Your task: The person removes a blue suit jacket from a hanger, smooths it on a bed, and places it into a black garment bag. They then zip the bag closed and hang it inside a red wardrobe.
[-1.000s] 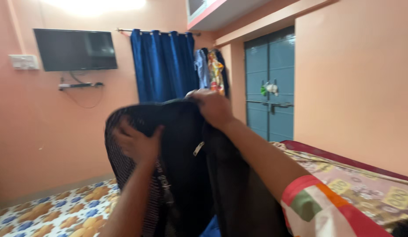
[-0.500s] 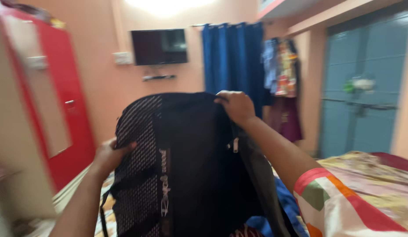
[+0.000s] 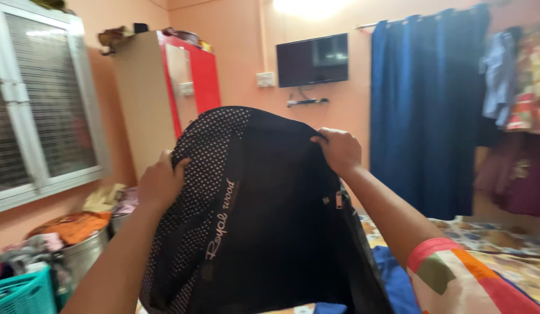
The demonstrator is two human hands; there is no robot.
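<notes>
Black backpack (image 3: 264, 221), one, held up, left hand (image 3: 160, 185) and right hand (image 3: 338, 150), fingers closed on its top edge

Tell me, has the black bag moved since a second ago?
Cannot tell. The bag stays mid-frame in both hands, while the TV slid from left to right of it, so the camera turned left; the bag probably swung along.

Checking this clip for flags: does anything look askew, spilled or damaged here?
Nothing looks damaged or spilled. Both hands, left hand and right hand, hold up a black backpack by its top. Clothes are heaped over a metal tub at the lower left, untidy but not odd.
</notes>
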